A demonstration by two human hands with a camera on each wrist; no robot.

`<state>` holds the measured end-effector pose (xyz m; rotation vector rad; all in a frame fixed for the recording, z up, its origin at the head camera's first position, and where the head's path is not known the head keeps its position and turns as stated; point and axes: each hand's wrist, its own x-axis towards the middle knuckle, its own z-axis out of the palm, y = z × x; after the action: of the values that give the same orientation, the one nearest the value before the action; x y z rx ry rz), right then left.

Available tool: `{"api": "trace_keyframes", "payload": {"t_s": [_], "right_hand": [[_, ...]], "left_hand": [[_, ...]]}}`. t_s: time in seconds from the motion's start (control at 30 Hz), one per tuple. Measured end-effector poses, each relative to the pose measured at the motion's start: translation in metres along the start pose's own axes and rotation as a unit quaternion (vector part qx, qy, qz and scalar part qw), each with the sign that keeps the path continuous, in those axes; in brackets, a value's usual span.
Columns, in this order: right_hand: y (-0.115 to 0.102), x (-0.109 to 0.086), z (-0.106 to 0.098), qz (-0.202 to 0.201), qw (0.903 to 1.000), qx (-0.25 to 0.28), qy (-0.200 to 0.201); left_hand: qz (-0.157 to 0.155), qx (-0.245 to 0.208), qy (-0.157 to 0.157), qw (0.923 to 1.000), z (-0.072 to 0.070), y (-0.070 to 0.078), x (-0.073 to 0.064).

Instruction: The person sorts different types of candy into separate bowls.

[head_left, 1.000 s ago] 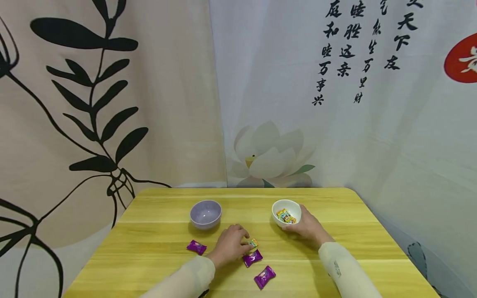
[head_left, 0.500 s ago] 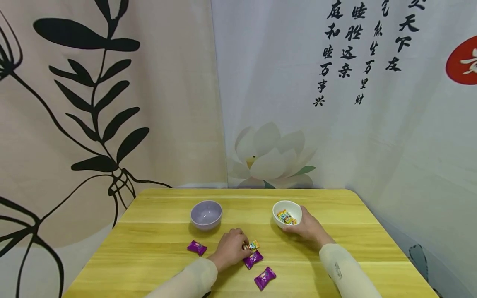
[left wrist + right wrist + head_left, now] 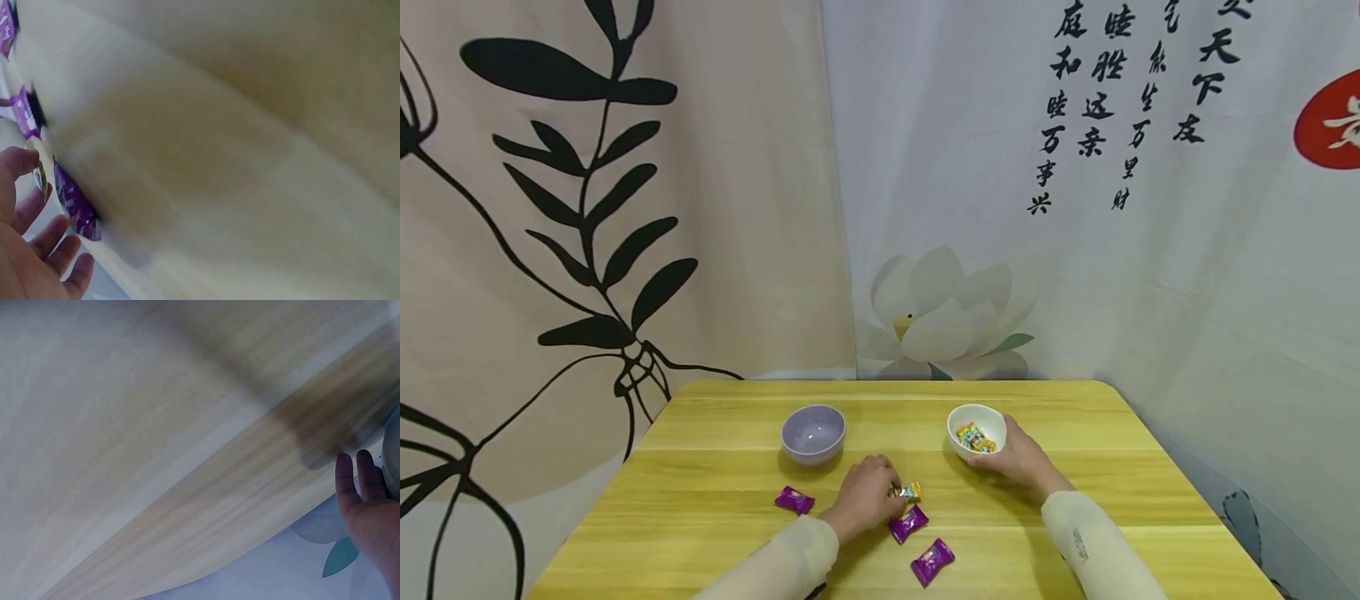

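Here the left hand [image 3: 867, 498] reaches forward from a pale sleeve [image 3: 775, 560], palm low over the table [image 3: 685, 500], its thumb and index finger pinching a yellow candy [image 3: 912, 492]; the left wrist view shows the other fingers loosely bent and apart. The right hand [image 3: 1021, 458], arm stretched forward, grips the white bowl [image 3: 982, 414] from the side, thumb in front and fingers behind. The yellow candy lies between the two bowls, nearer the person, just beyond one purple candy [image 3: 908, 524]; a second purple candy [image 3: 933, 562] lies closer to the person, and a third [image 3: 794, 500] to the left of the left hand. All have shiny, crimped wrappers. Yellow-wrapped sweets [image 3: 976, 437] sit inside the smooth, round white bowl. The purple bowl [image 3: 813, 432], also round, stands upright at left. The tabletop is yellowish, streaked wood grain with rounded far corners.
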<state>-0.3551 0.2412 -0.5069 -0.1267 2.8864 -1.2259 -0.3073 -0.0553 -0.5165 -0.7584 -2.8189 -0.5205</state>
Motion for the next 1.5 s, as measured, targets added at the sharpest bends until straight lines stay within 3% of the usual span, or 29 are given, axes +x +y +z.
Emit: {"api": "trace_keyframes", "payload": {"t_s": [0.5,0.8,1.1,1.5], "right_hand": [[0.003,0.0,-0.002,-0.003,1.0,0.006,0.003],[0.004,0.0,-0.002,-0.008,1.0,0.002,0.004],[0.002,-0.001,0.0,-0.023,0.9995,0.02,0.008],[0.003,0.003,-0.001,-0.036,0.9992,0.012,0.01]], "left_hand": [[-0.013,-0.011,0.026,0.9995,-0.012,0.008,0.024],[-0.025,-0.024,0.033,0.9989,-0.018,0.019,0.048],[0.001,-0.015,0.043,0.9989,-0.02,0.036,0.068],[0.001,-0.008,0.054,0.9985,-0.021,0.058,0.099]]}}
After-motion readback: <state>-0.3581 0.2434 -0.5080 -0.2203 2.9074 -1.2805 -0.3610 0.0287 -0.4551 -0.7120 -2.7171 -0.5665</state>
